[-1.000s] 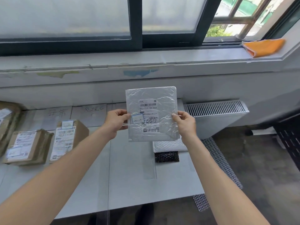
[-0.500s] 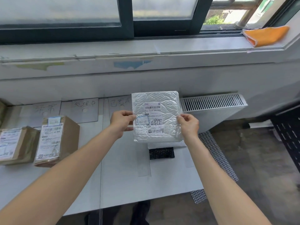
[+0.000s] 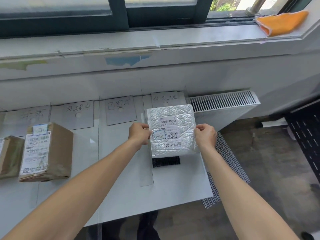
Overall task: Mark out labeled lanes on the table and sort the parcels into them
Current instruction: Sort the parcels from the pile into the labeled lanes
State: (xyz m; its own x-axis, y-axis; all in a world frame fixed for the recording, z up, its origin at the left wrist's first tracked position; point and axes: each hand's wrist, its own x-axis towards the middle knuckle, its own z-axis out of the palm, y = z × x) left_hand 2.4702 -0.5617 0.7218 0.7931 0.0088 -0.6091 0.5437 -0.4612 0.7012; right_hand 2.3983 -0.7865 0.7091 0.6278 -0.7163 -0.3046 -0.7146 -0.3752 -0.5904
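Silver padded parcel (image 3: 173, 130) is held between your two hands above the right-hand end of the tabletop (image 3: 121, 187), its printed label facing you. Your left hand (image 3: 138, 134) pinches the parcel's edge at 9 o'clock, fingers curled round it. Your right hand (image 3: 206, 135) pinches the opposite edge at 3 o'clock. At the parcel's 6 o'clock a black item (image 3: 166, 161) lies on the tabletop, partly hidden behind it. At its 12 o'clock a handwritten lane card (image 3: 166, 99) sits at the tabletop's far edge, with a second card (image 3: 119, 110) at 10 o'clock. A brown box (image 3: 46, 153) stands well apart at 9 o'clock, another brown box (image 3: 8, 156) just beside it. An orange cloth (image 3: 280, 23) rests on the windowsill at 1 o'clock.
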